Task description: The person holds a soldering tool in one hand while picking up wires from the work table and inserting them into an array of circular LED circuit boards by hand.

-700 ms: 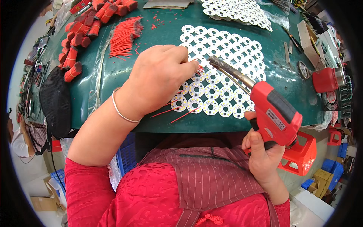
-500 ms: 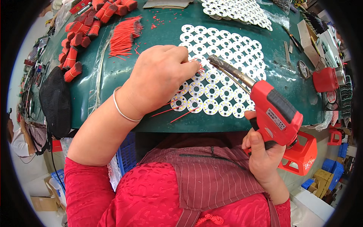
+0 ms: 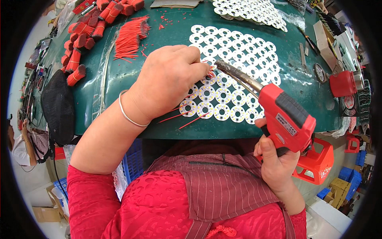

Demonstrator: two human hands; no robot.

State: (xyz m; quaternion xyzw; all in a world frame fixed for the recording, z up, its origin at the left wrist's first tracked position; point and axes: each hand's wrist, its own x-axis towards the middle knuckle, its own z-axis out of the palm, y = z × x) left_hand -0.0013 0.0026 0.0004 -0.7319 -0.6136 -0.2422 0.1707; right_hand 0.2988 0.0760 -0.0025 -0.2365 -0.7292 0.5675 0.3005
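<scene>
My left hand [image 3: 169, 81] is closed in a pinch on several thin red wires [image 3: 211, 73], whose ends poke out past the fingertips. Beneath it lies a sheet of round white LED boards [image 3: 223, 96] with yellow chips and centre holes. Two loose red wires [image 3: 193, 121] run from the sheet's near left boards toward the table's front edge. A red and black soldering gun [image 3: 283, 111] is gripped in my right hand [image 3: 274, 161], its long dark tip pointing up and left, close to the left fingertips. Whether the tip touches a wire or board, I cannot tell.
Bundles of red wires [image 3: 75, 59] and a loose wire pile [image 3: 129, 38] lie on the green table [image 3: 119, 73] at far left. More boards [image 3: 250, 12] stand behind. Pliers [image 3: 309, 40] and a red container [image 3: 341, 83] are at right, a black mesh object [image 3: 59, 107] at left.
The soldering gun has shifted slightly left, its tip nearer to the left fingertips. My left hand has hardly moved and still pinches the red wires.
</scene>
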